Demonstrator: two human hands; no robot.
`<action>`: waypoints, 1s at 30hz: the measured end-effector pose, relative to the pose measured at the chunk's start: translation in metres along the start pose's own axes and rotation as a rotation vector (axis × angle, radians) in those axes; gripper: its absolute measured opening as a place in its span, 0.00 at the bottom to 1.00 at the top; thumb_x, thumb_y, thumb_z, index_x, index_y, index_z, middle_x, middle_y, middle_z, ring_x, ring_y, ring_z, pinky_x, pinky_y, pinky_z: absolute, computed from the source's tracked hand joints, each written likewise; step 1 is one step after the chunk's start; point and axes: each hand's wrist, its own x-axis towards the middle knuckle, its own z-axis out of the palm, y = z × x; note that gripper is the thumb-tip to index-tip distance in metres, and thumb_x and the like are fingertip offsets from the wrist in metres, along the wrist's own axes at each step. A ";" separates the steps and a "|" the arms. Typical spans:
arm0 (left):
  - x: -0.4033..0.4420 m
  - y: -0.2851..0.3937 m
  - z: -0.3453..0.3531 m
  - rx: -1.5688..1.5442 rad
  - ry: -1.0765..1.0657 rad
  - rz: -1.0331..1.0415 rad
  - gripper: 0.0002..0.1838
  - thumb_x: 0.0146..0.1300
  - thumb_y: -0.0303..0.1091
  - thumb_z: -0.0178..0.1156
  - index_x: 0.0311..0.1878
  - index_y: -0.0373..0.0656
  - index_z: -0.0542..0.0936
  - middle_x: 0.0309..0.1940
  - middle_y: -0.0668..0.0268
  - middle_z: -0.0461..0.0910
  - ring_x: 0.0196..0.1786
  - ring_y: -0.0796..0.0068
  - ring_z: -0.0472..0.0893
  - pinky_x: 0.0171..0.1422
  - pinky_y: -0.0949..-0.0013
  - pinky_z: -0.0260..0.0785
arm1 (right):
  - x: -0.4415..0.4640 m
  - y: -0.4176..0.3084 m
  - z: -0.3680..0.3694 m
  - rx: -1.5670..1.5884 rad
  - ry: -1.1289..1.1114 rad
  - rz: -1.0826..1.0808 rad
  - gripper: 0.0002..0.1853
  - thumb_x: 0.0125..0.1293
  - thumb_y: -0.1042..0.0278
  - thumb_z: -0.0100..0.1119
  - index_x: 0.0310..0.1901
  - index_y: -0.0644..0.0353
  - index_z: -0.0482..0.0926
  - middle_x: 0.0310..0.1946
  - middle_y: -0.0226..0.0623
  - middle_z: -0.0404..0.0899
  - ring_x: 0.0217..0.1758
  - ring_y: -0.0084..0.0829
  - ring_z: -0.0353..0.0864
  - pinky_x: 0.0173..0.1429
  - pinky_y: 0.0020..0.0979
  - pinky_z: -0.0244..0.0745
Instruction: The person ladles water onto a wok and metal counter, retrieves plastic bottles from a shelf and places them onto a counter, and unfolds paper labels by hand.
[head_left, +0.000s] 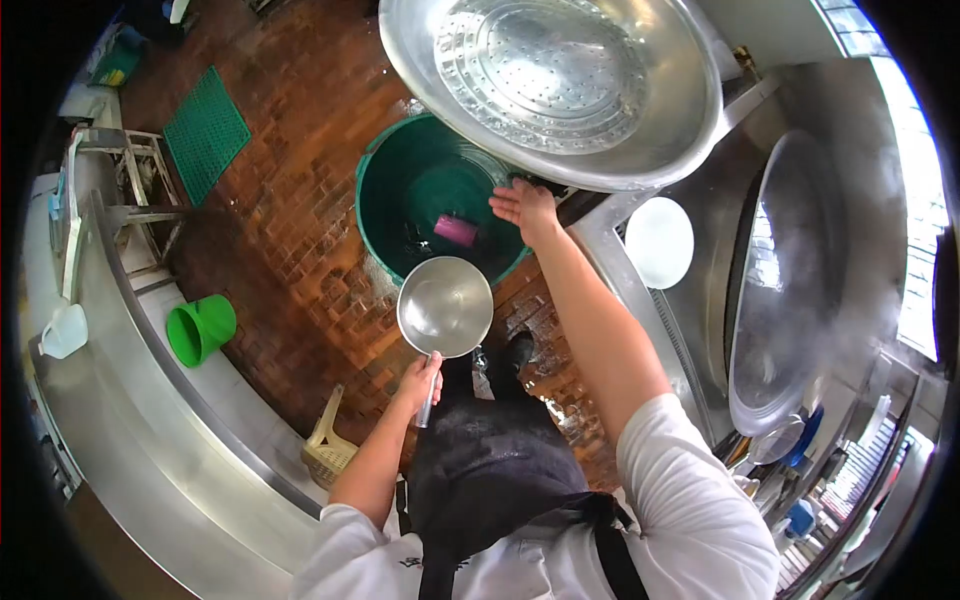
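Note:
My left hand (420, 384) is closed around the handle of a round metal dipper (444, 305), whose bowl faces up with nothing visible in it. The dipper is beside the near rim of a big dark green tub (362, 205) on the floor. In the tub lies a pink cylinder-like object (455, 230), its kind unclear. My right hand (525, 209) is stretched out above the tub's right side, fingers spread and holding nothing. Just beyond that hand, a large perforated metal colander (550, 80) overhangs the tub; whether the hand touches its rim, I cannot tell.
To the right, a white bowl (659, 243) sits beside a large steaming wok (785, 285). A steel counter (190, 470) curves along the left. Between them, the wet brick floor (290, 260) holds a bright green bucket (201, 329), a cream plastic basket (330, 455) and a green mat (207, 135).

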 end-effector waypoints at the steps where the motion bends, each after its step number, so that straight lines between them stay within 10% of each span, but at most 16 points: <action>1: 0.003 -0.004 -0.002 -0.029 -0.004 0.007 0.26 0.74 0.61 0.51 0.40 0.44 0.70 0.18 0.69 0.70 0.14 0.76 0.71 0.19 0.69 0.67 | 0.016 0.001 0.000 0.008 0.010 0.005 0.20 0.77 0.62 0.45 0.59 0.72 0.66 0.52 0.56 0.79 0.42 0.46 0.86 0.45 0.42 0.85; 8: 0.020 -0.021 -0.015 -0.131 0.016 0.005 0.28 0.73 0.63 0.51 0.34 0.45 0.70 0.18 0.67 0.71 0.15 0.75 0.72 0.20 0.69 0.68 | 0.093 0.020 -0.006 -0.093 0.027 0.029 0.29 0.80 0.55 0.35 0.70 0.72 0.55 0.62 0.61 0.70 0.56 0.52 0.81 0.60 0.48 0.81; 13: 0.020 -0.029 -0.027 -0.082 0.008 0.015 0.27 0.73 0.62 0.51 0.33 0.45 0.70 0.19 0.67 0.72 0.15 0.75 0.72 0.19 0.70 0.69 | 0.113 0.028 -0.025 -0.122 0.040 0.087 0.29 0.74 0.63 0.49 0.70 0.71 0.58 0.67 0.60 0.65 0.63 0.57 0.74 0.62 0.54 0.79; 28: 0.021 -0.023 -0.028 -0.037 -0.008 -0.004 0.28 0.72 0.65 0.50 0.38 0.44 0.70 0.20 0.67 0.71 0.17 0.75 0.72 0.23 0.69 0.68 | 0.130 0.007 -0.032 -1.367 0.226 0.261 0.27 0.64 0.66 0.55 0.66 0.41 0.70 0.47 0.40 0.81 0.43 0.36 0.82 0.38 0.45 0.83; 30: 0.021 -0.020 -0.027 -0.047 0.000 -0.004 0.27 0.73 0.63 0.50 0.36 0.44 0.70 0.20 0.67 0.72 0.17 0.75 0.73 0.23 0.69 0.68 | 0.134 0.009 -0.036 -1.502 0.155 -0.021 0.28 0.65 0.66 0.55 0.68 0.46 0.70 0.50 0.43 0.81 0.44 0.39 0.83 0.45 0.44 0.82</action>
